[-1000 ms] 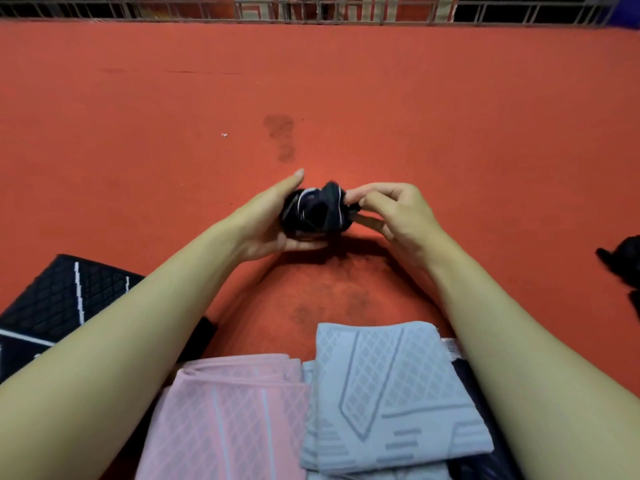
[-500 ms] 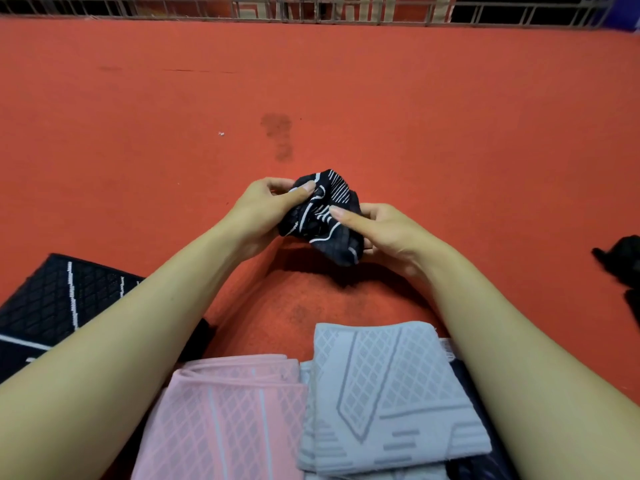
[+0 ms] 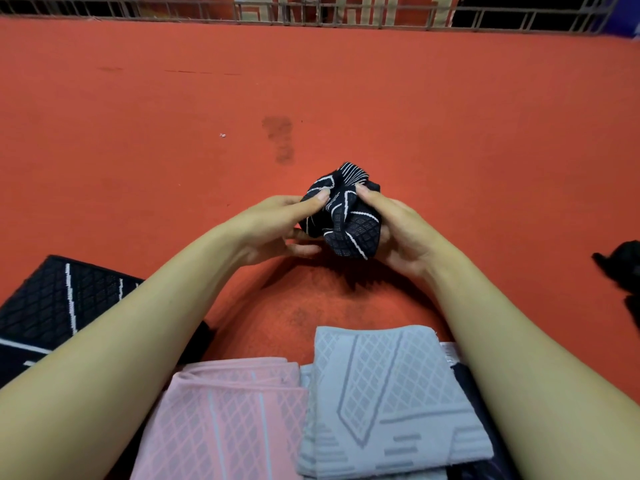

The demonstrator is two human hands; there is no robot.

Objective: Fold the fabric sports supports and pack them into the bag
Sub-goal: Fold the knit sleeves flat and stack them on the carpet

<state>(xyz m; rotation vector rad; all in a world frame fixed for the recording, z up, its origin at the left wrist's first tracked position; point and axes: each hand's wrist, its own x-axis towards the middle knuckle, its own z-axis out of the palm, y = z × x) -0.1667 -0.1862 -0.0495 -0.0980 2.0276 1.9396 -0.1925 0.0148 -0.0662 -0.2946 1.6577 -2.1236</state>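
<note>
A black fabric support with white lines [image 3: 343, 216] is bunched up above the red floor, held between both hands. My left hand [image 3: 277, 226] pinches its left side with the thumb on top. My right hand [image 3: 398, 230] grips its right side, thumb pressed into the cloth. Close to me lie a folded pink support [image 3: 225, 417] and a folded grey support [image 3: 388, 400], side by side. Another black support with white lines [image 3: 59, 306] lies flat at the left, partly under my left forearm.
The red floor [image 3: 346, 91] stretches ahead to a metal railing [image 3: 311, 15] at the far edge. A dark stain [image 3: 280, 136] marks the floor ahead. A black object [image 3: 620, 268] sits at the right edge. Dark material [image 3: 485, 410] lies under the grey support.
The black support went from a tight ball to a looser, larger bundle. Both hands have shifted slightly right with it, and my right thumb now presses on its top.
</note>
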